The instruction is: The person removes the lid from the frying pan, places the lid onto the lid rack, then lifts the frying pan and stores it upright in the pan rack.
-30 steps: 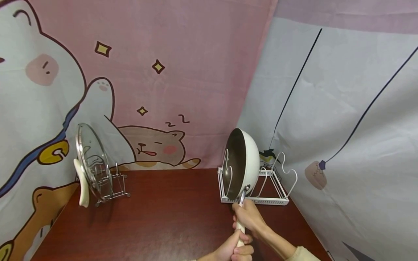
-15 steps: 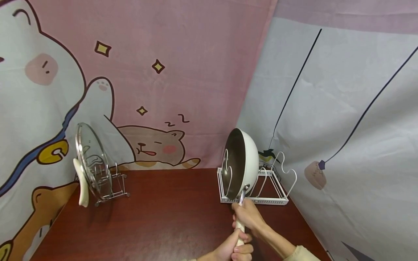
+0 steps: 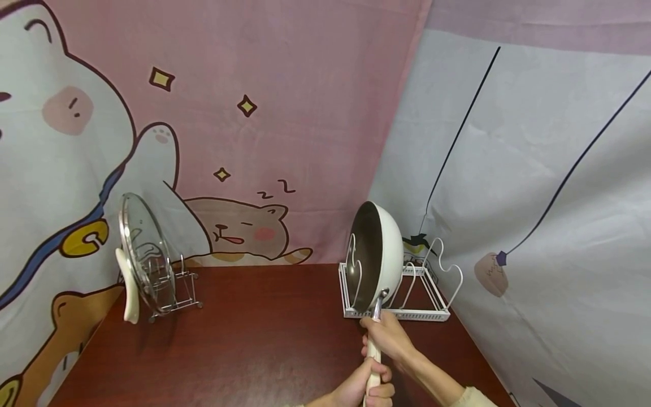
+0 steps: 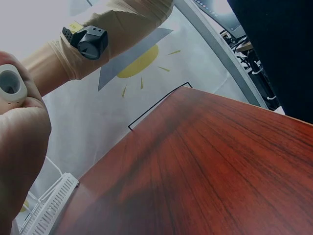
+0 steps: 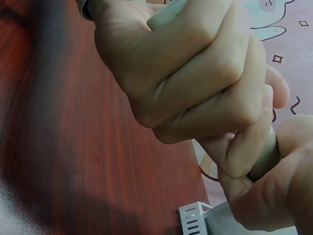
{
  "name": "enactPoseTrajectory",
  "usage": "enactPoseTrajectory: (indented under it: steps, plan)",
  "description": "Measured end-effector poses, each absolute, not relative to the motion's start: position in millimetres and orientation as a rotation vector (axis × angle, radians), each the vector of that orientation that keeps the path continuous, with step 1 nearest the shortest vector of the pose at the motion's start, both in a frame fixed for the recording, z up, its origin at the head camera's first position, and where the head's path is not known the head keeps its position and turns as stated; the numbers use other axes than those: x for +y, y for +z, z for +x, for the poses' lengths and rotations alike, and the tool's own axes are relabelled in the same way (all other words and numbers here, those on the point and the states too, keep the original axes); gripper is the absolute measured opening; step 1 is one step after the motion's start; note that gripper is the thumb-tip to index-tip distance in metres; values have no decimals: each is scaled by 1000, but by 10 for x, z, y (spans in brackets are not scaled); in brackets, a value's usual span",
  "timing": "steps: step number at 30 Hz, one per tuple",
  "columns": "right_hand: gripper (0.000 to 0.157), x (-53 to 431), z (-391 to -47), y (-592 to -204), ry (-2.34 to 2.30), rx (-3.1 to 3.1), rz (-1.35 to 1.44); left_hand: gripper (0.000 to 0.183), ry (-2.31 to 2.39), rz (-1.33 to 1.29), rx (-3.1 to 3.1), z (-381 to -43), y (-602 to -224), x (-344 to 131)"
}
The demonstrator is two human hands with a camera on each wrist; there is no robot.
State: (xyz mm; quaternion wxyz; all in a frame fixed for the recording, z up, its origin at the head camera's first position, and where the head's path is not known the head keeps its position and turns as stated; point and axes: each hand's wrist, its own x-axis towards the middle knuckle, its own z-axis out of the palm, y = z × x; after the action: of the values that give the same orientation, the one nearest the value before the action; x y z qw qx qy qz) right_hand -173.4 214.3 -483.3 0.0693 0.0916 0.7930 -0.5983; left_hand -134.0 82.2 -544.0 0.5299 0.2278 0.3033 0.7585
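A frying pan (image 3: 390,249), white outside and dark inside, stands on its edge in a white wire rack (image 3: 419,315), its handle pointing toward me. Close to the pan, my right hand (image 3: 390,339) grips the front of the pale handle. My left hand (image 3: 358,385) is wrapped round the handle nearer its end, just behind the right. In the left wrist view the hollow handle end (image 4: 11,84) pokes out of the left fist. The right wrist view has the left hand's curled fingers (image 5: 195,73) in front, with the right hand (image 5: 271,196) at lower right.
On the left of the brown table (image 3: 254,339), a glass lid (image 3: 147,254) with a cream handle (image 3: 130,288) leans in a small metal rack (image 3: 190,291). Printed cloth (image 3: 305,85) hangs behind and at the right. More white wire dividers (image 3: 452,277) rise right of the pan.
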Motion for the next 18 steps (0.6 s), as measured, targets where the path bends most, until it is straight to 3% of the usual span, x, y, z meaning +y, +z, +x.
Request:
enactPoseTrajectory:
  steps: [18]
  plan:
    - [21, 2247, -1708, -4804, -1975, 2096, 195, 30, 1865, 508, 818, -1325, -5461, 828]
